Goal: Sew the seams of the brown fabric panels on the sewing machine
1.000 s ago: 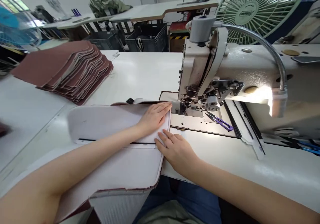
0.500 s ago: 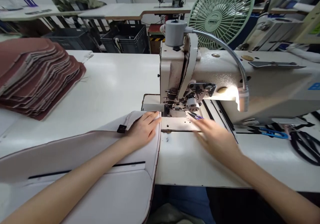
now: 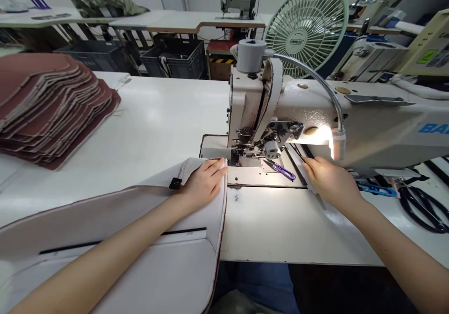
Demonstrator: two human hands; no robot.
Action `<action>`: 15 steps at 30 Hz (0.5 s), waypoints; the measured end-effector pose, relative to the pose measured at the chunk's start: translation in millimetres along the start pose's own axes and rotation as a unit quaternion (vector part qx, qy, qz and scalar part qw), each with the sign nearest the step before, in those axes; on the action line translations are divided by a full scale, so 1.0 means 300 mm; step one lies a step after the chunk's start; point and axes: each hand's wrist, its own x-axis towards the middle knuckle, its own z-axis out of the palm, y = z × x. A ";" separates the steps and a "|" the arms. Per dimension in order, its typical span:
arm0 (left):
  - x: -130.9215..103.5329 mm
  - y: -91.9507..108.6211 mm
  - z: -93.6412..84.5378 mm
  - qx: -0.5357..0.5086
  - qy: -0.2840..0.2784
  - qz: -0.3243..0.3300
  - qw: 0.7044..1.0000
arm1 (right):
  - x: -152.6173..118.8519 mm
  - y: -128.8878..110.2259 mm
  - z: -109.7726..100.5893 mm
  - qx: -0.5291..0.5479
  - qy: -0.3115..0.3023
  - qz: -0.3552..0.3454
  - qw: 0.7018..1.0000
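Observation:
A pale-lined fabric panel [image 3: 168, 267] with dark red edging lies at the left, its right corner beside the sewing machine's needle area [image 3: 242, 153]. My left hand [image 3: 201, 183] rests flat on that corner with the fingers stretched forward, close to the panel's edge. A small black tab [image 3: 175, 183] shows beside the hand. My right hand [image 3: 329, 178] is closed on narrow black-and-white strips [image 3: 298, 160] under the machine arm; its fingertips are partly hidden. Purple thread snips [image 3: 284, 170] lie on the metal plate between my hands.
A stack of dark red fabric pieces [image 3: 52, 113] sits at the left. The machine's lit lamp [image 3: 337, 143] hangs above my right hand. Blue-handled snips [image 3: 377, 189] and black scissors [image 3: 421, 206] lie at the right. Behind stand a green fan [image 3: 298, 38] and grey crates [image 3: 178, 54].
My right hand has moved right, from the purple snips to the strips, leaving the snips on the plate. My left hand stays on the panel. The view has shifted slightly.

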 end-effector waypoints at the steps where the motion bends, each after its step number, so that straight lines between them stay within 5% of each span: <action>1: 0.003 -0.002 0.003 -0.002 -0.004 -0.003 1.000 | -0.002 0.007 0.001 0.021 0.002 0.009 1.000; 9: 0.057 0.001 0.031 -0.032 -0.005 -0.017 0.999 | -0.079 0.063 -0.027 0.170 -0.017 0.092 0.981; 15: 0.089 -0.001 0.044 -0.060 -0.007 -0.015 0.998 | -0.279 0.212 -0.011 0.371 -0.090 0.139 0.914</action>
